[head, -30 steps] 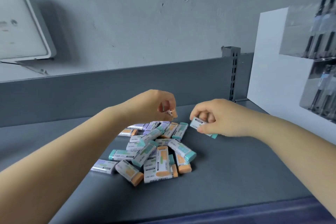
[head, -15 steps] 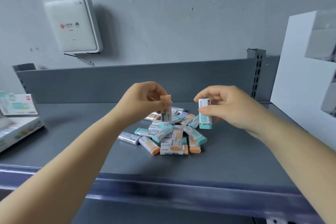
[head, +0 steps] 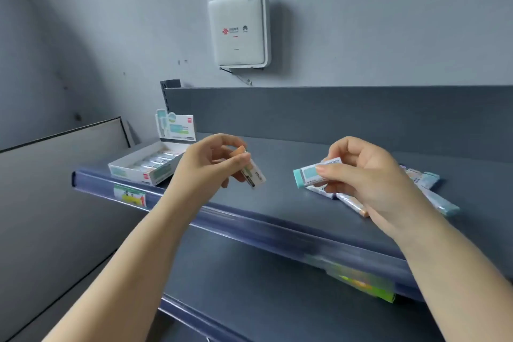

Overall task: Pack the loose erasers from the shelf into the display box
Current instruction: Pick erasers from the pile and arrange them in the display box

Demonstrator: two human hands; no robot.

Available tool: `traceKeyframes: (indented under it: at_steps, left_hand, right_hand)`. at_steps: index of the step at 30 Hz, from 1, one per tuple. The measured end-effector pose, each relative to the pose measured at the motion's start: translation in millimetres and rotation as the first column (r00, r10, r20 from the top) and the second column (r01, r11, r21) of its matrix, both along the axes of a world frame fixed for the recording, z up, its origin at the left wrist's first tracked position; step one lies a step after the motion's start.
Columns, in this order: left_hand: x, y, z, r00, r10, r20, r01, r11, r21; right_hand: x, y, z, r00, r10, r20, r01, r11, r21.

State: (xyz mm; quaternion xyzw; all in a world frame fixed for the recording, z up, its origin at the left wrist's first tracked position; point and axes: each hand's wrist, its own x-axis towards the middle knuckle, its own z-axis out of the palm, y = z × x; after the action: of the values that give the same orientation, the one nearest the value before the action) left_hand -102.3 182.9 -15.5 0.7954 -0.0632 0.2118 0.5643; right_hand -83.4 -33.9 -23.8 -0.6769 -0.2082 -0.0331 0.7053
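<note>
Left hand (head: 213,164) pinches an orange eraser (head: 251,172), right hand (head: 363,172) a teal eraser (head: 311,176). Farther off, the box (head: 147,164) sits centre-left, long axis running away rightward — left hand's nearer. Pile (head: 427,189) behind the right hand.

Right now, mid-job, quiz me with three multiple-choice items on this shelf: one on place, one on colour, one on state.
1. Where is the display box?
A. Left of both hands
B. Right of both hands
C. On the lower shelf

2. What colour is the end of the eraser in the right hand?
A. Orange
B. Teal
C. Purple

3. What is the left hand doing?
A. Hanging empty
B. Pressing flat on the shelf
C. Gripping an orange-ended eraser

Answers: 1 A, it sits at the shelf's left end. 2 B, a teal tip pokes out. 3 C, fingers curl round it.
</note>
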Motion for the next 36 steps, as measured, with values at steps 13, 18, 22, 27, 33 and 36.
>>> traceKeyframes:
  at_steps: [13,18,22,27,33,36]
  left_hand:
    - [-24,164,-15,0.997,0.073,-0.035,-0.076,0.993,-0.086]
    - [-18,210,-19,0.997,0.064,-0.051,-0.069,0.992,-0.106]
    - [-5,237,-22,0.995,0.046,-0.092,-0.057,0.991,-0.12]
    - [18,260,-22,0.997,0.016,-0.071,-0.024,0.992,-0.122]
    - [55,287,-17,1.0,0.029,-0.003,-0.03,0.999,-0.038]
    - [76,295,-14,1.0,0.02,0.006,-0.02,1.0,0.0]
  right_hand:
    - [-9,171,-22,0.998,-0.066,0.008,0.064,0.989,0.132]
    - [-5,211,-29,0.992,-0.126,-0.002,0.125,0.98,0.154]
    - [1,237,-29,0.989,-0.146,0.002,0.144,0.981,0.131]
    - [21,266,-24,0.991,-0.129,0.027,0.127,0.989,0.071]
    - [56,293,-13,0.978,-0.18,0.104,0.185,0.982,-0.041]
    - [74,300,-4,0.958,-0.245,0.148,0.263,0.958,-0.112]
